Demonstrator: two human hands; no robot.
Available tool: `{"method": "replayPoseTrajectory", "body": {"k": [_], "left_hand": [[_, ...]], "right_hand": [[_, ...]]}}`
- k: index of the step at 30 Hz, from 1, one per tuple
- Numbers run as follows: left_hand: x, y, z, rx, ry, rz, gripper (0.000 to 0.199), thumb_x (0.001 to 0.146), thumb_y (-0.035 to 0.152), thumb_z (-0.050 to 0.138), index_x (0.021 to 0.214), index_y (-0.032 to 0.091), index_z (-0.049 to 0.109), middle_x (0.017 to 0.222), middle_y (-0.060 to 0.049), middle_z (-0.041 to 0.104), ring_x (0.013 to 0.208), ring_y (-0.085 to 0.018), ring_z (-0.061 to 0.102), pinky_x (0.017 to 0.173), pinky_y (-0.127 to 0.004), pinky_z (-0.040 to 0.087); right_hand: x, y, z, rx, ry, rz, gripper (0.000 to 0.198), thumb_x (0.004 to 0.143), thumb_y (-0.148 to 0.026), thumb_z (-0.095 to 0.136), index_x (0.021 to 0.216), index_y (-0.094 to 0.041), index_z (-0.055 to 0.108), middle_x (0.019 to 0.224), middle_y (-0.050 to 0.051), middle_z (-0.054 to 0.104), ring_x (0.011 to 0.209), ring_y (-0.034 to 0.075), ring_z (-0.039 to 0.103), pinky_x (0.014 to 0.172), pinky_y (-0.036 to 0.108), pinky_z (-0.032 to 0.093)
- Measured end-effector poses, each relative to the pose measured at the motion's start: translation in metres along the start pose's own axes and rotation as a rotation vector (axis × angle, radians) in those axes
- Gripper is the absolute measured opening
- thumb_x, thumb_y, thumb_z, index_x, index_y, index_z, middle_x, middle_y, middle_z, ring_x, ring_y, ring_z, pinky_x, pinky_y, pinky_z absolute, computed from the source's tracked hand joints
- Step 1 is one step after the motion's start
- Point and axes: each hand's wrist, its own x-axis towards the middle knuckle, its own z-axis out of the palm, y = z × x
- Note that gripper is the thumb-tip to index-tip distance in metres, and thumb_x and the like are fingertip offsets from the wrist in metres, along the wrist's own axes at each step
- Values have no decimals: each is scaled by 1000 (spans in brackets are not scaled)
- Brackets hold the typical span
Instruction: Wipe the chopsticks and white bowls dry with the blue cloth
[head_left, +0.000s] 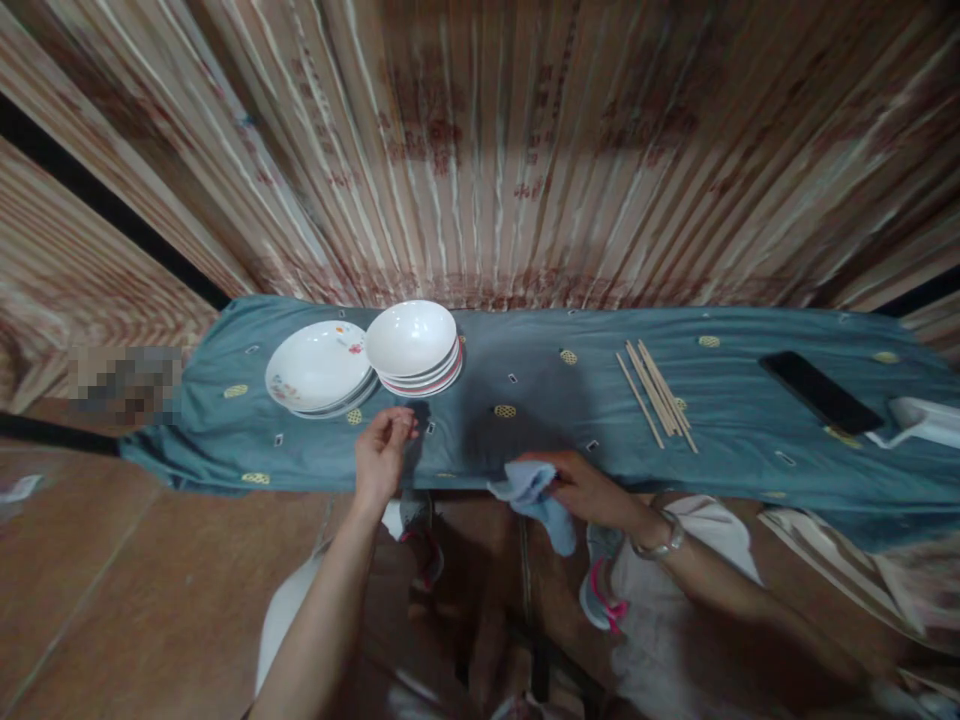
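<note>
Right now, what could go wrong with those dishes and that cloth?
The left hand is close to the stacked bowls, so a nudge might topple them. The blue cloth in the right hand hangs partly past the near edge of the tablecloth and could drop if loosened. The loose chopsticks might roll if that tablecloth gets tugged.

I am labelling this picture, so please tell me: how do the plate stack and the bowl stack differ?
The plate stack looks wider, the bowl stack taller. Coloured flowers show on the plate stack's top, while the bowl stack's top looks plain white inside. Both are mainly white, on the patterned tablecloth.
</note>
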Motion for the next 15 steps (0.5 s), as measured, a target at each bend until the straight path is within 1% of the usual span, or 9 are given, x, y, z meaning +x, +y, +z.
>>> {"method": "replayPoseTrajectory", "body": {"k": [2, 3, 5, 7, 9, 11, 13, 15], "left_hand": [[9, 4, -5, -21, 60, 68, 32, 71, 43, 70, 86, 15, 64, 71, 0, 62, 60, -12, 58, 63, -26, 48], [14, 5, -7, -40, 100, 101, 34, 69, 43, 71, 89, 16, 63, 70, 1, 60, 59, -11, 56, 63, -26, 48], [27, 8, -10, -82, 174, 143, 43, 67, 43, 72, 99, 17, 59, 71, 3, 58, 59, -11, 55, 62, -26, 49], [39, 11, -10, -88, 203, 136, 52, 64, 44, 72, 106, 19, 54, 76, 2, 59, 60, -11, 55, 57, -25, 47], [50, 14, -9, -47, 200, 102, 55, 65, 45, 70, 109, 18, 52, 76, 2, 59, 56, -11, 53, 51, -24, 44], [60, 16, -7, 2, 194, 81, 55, 67, 46, 67, 111, 17, 51, 71, 3, 57, 49, -10, 49, 47, -24, 39], [67, 16, -6, 49, 198, 75, 55, 69, 47, 66, 111, 15, 51, 65, 5, 55, 45, -10, 47, 45, -24, 37], [71, 14, -6, 79, 201, 72, 54, 69, 47, 65, 110, 15, 52, 61, 6, 53, 44, -10, 46, 45, -24, 36]], "right_hand": [[14, -1, -14, 52, 175, 35, 26, 85, -35, 55, 96, -18, 71, 81, 0, 70, 69, 13, 60, 63, 23, 44], [21, 0, -19, 127, 202, 62, 26, 83, -38, 58, 91, -18, 71, 77, -1, 68, 65, 12, 58, 60, 22, 43], [33, 3, -24, 327, 299, 126, 25, 77, -43, 64, 79, -18, 68, 67, -3, 65, 60, 11, 56, 57, 21, 42], [42, 7, -23, 553, 369, 205, 26, 71, -45, 69, 73, -19, 66, 63, -3, 65, 60, 12, 58, 59, 23, 45], [46, 10, -20, 758, 375, 288, 27, 68, -45, 71, 74, -19, 66, 64, -1, 67, 63, 15, 62, 63, 26, 49], [45, 13, -19, 905, 348, 340, 28, 68, -46, 70, 75, -19, 66, 67, 1, 70, 67, 17, 65, 67, 29, 52], [43, 17, -26, 964, 366, 337, 26, 71, -46, 68, 76, -20, 65, 70, 1, 71, 70, 18, 67, 70, 30, 53], [42, 22, -42, 905, 452, 290, 23, 72, -44, 68, 78, -22, 64, 73, 1, 71, 71, 18, 67, 70, 30, 53]]}}
